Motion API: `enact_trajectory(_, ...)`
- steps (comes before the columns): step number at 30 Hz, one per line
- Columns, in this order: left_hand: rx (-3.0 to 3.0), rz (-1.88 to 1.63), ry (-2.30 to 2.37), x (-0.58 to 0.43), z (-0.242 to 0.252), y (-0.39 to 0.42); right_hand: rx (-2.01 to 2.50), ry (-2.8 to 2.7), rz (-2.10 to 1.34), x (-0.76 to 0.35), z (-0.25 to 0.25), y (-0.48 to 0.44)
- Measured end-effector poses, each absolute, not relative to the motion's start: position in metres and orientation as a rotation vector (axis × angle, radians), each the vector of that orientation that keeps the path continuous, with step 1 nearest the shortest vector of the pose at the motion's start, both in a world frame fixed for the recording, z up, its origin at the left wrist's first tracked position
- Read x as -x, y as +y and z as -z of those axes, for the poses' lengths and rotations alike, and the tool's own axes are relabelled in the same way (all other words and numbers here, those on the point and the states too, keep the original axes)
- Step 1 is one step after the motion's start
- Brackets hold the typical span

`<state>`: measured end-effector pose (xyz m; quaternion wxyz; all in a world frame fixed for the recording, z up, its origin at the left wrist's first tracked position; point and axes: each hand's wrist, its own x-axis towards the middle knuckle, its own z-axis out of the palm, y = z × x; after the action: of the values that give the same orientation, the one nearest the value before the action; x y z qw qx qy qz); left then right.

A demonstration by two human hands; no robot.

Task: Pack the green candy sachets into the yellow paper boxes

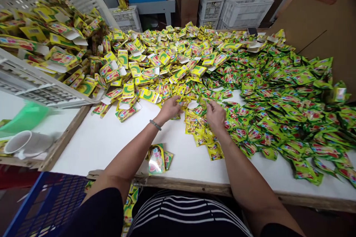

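Observation:
My left hand (169,110), with a band at its wrist, has its fingers bent at the edge of the yellow packets; what it grips is too small to tell. To its right, my right hand (215,115) pinches a green packet (202,100). Yellow packets (203,135) lie between and below the hands. Behind them spreads a heap of small yellow boxes (135,69), some with open white flaps. Green packets (267,111) cover the table's right side. Nearer my body, a larger packet (156,159) lies beside the left forearm.
A tilted white crate (52,89) full of yellow boxes stands at left, above a white mug (26,143) and a green scoop (26,118). A blue crate (47,203) is below. Cardboard (319,26) rises at right. The table's wooden edge (189,185) is near my body.

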<state>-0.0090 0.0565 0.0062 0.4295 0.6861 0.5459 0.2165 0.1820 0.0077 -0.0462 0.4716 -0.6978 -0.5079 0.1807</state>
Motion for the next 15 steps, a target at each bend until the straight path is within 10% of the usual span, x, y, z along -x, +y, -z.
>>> enact_trajectory(8,-0.902,-0.788,1.114,0.046,-0.007,0.007,1.194,-0.841,-1.214,-0.148,0.035,-0.012)
enact_trajectory(15,-0.849,-0.813,0.951,0.04,0.002,-0.001,1.191,-0.745,-1.144,-0.124,0.039,-0.029)
